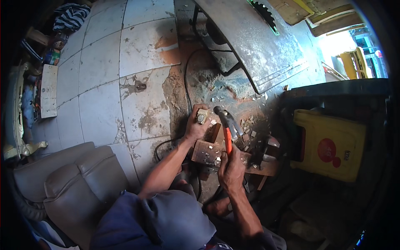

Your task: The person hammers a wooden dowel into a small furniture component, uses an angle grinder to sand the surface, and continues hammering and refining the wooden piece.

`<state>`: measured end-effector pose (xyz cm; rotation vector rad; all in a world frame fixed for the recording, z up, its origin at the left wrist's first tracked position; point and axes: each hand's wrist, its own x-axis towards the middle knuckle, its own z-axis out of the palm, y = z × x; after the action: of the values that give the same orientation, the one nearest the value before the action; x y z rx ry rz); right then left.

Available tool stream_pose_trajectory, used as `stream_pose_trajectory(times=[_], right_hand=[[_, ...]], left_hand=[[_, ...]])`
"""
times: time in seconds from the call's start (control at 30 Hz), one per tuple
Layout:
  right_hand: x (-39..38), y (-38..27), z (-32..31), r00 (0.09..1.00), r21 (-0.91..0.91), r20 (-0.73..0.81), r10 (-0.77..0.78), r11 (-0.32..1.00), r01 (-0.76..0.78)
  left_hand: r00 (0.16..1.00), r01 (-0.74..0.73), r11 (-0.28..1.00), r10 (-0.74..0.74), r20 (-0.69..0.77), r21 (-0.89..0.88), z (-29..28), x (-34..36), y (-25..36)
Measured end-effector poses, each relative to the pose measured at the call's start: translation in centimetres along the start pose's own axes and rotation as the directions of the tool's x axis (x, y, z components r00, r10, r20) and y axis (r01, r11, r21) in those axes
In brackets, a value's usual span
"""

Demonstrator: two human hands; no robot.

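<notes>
The left hand has its fingers curled round a pale, stubby handle; the right hand grips a hammer, its head just right of that handle. Below them, a brown wood block lies on the floor among scattered chips. Worn, cracked white tiles spread left, with a brown leather seat near left. Far off stands a dusty table with a toothed saw blade; a yellow container sits right.
</notes>
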<state>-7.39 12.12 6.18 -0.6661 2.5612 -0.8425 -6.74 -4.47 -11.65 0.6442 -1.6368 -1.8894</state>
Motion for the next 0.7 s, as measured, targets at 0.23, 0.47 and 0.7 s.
stream_pose_trajectory(times=[0.23,0.47,0.7], right_hand=[[0.6,-2.0,-0.6,0.979,0.075,-0.125,-0.159,0.983,0.169],[1.2,-1.3,0.4,0.997,-0.103,0.037,-0.074,0.992,0.078],[1.3,-0.3,1.1,0.994,-0.075,0.107,-0.009,0.997,0.017]], left_hand=[[1.000,-0.001,0.995,0.000,0.017,0.101,-0.1,0.9,-0.5],[0.997,-0.082,0.996,0.083,0.012,-0.026,0.1,1.6,-0.7],[0.994,-0.111,0.994,0.111,-0.005,0.012,0.8,1.4,-1.2]])
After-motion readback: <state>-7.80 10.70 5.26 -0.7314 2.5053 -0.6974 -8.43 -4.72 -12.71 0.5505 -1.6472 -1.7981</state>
